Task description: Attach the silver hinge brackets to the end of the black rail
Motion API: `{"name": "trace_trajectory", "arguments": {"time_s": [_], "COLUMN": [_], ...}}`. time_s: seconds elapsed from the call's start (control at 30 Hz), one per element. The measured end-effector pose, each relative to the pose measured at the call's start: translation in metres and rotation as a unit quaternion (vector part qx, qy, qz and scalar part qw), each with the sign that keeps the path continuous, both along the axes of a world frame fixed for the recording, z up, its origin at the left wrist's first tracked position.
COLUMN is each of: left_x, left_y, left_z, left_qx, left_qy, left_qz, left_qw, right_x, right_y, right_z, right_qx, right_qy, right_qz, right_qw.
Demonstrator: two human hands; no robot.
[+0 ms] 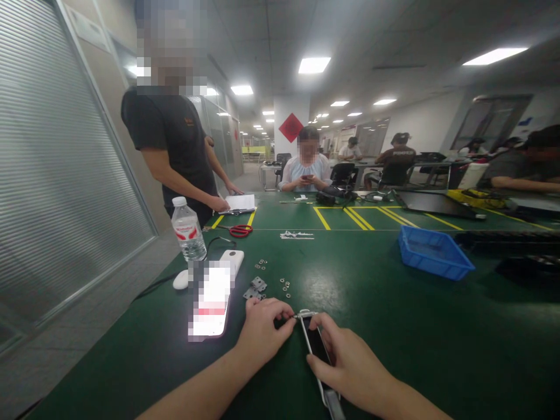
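Observation:
My left hand point(263, 329) is closed in a pinch at the top end of a long black and silver tool point(315, 344) that lies on the green table point(394, 326). What the fingertips pinch is too small to name. My right hand point(345, 361) is wrapped round the tool's middle and holds it down. Just beyond my left hand lie small metal hinges point(256, 288) and several loose washers or nuts point(284, 284).
A lit phone point(212, 300), a white power bank point(231, 258), a water bottle point(188, 228) and red scissors point(240, 231) stand left. A blue tray point(433, 252) sits right. A person in black point(175, 146) stands at the table's left; others sit beyond.

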State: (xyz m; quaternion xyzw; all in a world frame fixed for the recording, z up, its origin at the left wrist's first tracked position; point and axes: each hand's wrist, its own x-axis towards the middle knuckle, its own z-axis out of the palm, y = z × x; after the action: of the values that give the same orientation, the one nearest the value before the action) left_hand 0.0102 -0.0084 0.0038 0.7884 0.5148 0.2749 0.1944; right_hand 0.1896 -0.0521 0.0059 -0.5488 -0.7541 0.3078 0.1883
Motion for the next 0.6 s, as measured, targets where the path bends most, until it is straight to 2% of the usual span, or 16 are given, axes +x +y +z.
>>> {"name": "trace_trajectory", "arguments": {"time_s": [0.6], "left_x": [-0.0013], "left_y": [0.0008], "left_z": [-0.0007], "left_qx": [0.007], "left_qy": [-0.016], "left_qz": [-0.015], "left_qw": [1.000], "right_x": [0.0003], "right_y": [-0.0003], "right_z": [-0.0007], "right_qx": [0.006], "right_qy": [-0.001], "right_qz": [0.000], "right_qw": [1.000]}}
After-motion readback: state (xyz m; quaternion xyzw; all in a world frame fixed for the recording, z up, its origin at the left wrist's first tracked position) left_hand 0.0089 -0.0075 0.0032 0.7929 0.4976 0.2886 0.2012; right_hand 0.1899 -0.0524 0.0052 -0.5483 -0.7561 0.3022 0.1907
